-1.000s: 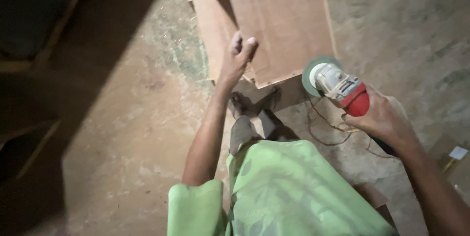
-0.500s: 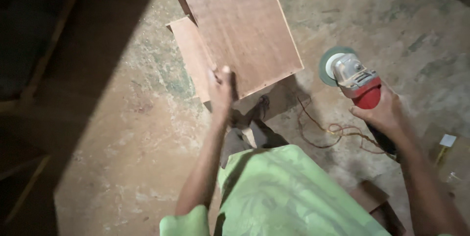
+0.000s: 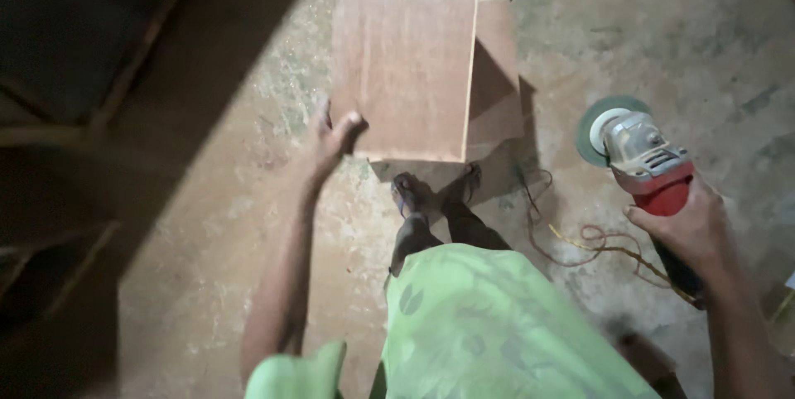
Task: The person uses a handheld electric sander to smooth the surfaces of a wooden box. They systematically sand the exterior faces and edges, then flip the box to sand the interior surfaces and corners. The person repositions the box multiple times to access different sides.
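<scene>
A reddish-brown wooden board [image 3: 406,51] lies flat ahead of me, raised above the floor. My left hand [image 3: 330,136] grips its near left corner, thumb on top. My right hand [image 3: 691,225] is closed around the red body of an angle grinder [image 3: 642,155], held off to the right of the board with its grey-green disc [image 3: 598,127] facing left and clear of the wood. A second, smaller board [image 3: 497,76] sits under the first and sticks out on its right side.
My feet in sandals [image 3: 435,188] stand on the dusty concrete floor [image 3: 232,225] just below the board. A thin orange cord [image 3: 592,242] coils on the floor near the grinder. Dark furniture frames [image 3: 74,109] fill the shadowed left side.
The top board has swung from slanting to nearly straight in view, and the lower board now shows on its right. My left hand shifted to the board's near left corner. The grinder stayed at the right.
</scene>
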